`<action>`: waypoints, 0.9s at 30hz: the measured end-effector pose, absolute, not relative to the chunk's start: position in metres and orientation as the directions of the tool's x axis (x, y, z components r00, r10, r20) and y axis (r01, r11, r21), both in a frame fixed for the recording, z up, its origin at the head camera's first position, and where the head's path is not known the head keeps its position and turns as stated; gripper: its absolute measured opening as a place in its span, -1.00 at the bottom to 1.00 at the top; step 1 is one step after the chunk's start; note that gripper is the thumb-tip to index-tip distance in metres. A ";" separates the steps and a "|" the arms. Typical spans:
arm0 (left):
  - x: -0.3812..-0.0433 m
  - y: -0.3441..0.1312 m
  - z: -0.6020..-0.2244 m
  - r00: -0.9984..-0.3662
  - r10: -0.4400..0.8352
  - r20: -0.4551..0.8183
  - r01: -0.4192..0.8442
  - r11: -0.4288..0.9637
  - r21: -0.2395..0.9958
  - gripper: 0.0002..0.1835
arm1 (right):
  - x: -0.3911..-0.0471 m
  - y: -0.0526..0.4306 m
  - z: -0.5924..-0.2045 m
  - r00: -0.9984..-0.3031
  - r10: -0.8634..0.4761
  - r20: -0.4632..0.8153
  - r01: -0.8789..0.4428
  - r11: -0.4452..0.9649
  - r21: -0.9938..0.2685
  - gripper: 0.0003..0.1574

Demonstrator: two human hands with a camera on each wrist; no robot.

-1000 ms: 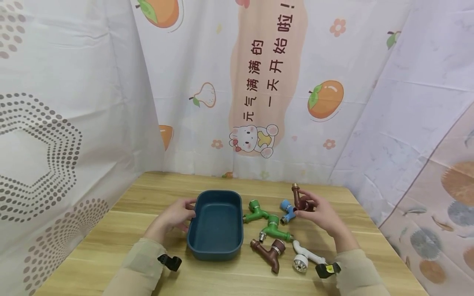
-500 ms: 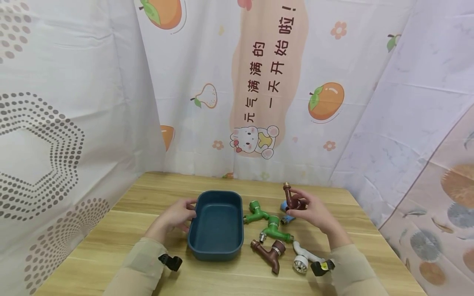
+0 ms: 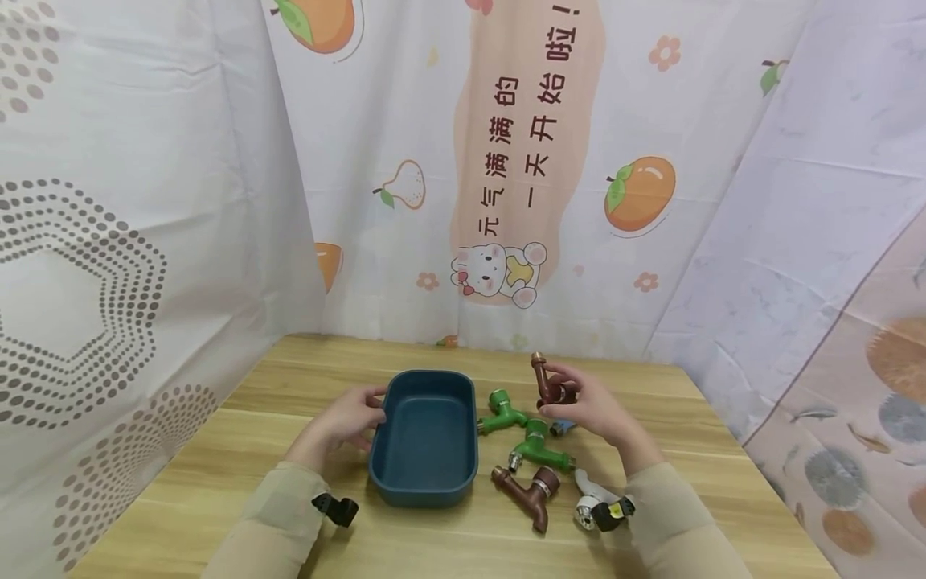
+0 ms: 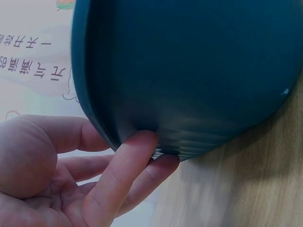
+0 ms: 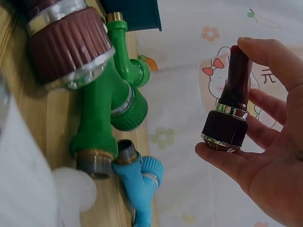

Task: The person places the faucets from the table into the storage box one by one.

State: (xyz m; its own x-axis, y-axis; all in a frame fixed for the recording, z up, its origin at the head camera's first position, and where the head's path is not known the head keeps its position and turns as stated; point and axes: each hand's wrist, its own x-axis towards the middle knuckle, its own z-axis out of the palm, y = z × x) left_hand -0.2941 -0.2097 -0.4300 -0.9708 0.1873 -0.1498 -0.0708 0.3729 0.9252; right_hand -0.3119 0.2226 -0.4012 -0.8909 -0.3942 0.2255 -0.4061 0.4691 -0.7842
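Observation:
In the head view my right hand (image 3: 589, 406) pinches a dark brown plastic tap (image 3: 547, 384) with a brass threaded end, raised above the table. The right wrist view shows this tap (image 5: 232, 101) between thumb and fingertips. My left hand (image 3: 350, 420) holds the left side of a dark teal plastic tub (image 3: 423, 494); in the left wrist view its fingers (image 4: 128, 165) bend against the tub's wall (image 4: 199, 61). Under my right hand a blue tap (image 3: 561, 427) is mostly hidden; the right wrist view shows the blue tap (image 5: 139, 182) better.
Two green taps (image 3: 502, 414) lie right of the tub. A second brown tap (image 3: 531, 494) lies nearer the front, with a white tap (image 3: 595, 490) beside it, partly covered by the wrist camera. Printed curtains (image 3: 391, 281) hang behind the wooden table (image 3: 325, 547).
My right hand has moved left with the brown tap, passing over the blue tap and covering most of it. The left hand and the tub have stayed in place.

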 end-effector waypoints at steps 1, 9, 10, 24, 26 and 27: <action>-0.294 -0.209 -0.430 -0.971 0.186 -0.150 -0.070 0.376 0.924 -0.31 | -0.312 0.221 -0.401 -0.889 -0.398 0.224 -0.407 0.467 -0.785 -0.01; -0.294 -0.207 -0.429 -0.972 0.180 -0.150 -0.071 0.387 0.919 -0.35 | -0.315 0.205 -0.399 -0.881 -0.425 0.209 -0.412 0.470 -0.781 0.00; -0.294 -0.207 -0.429 -0.972 0.181 -0.150 -0.070 0.387 0.919 -0.35 | -0.316 0.203 -0.399 -0.880 -0.428 0.206 -0.413 0.473 -0.778 -0.01; -0.295 -0.210 -0.430 -0.969 0.191 -0.154 -0.072 0.377 0.923 -0.34 | -0.324 0.177 -0.395 -0.853 -0.475 0.217 -0.459 0.483 -0.746 -0.02; -0.295 -0.209 -0.430 -0.969 0.193 -0.153 -0.072 0.374 0.925 -0.34 | -0.325 0.172 -0.394 -0.847 -0.485 0.218 -0.465 0.477 -0.746 -0.02; -0.296 -0.209 -0.430 -0.969 0.193 -0.152 -0.071 0.374 0.925 -0.34 | -0.326 0.170 -0.394 -0.841 -0.495 0.219 -0.471 0.470 -0.746 -0.02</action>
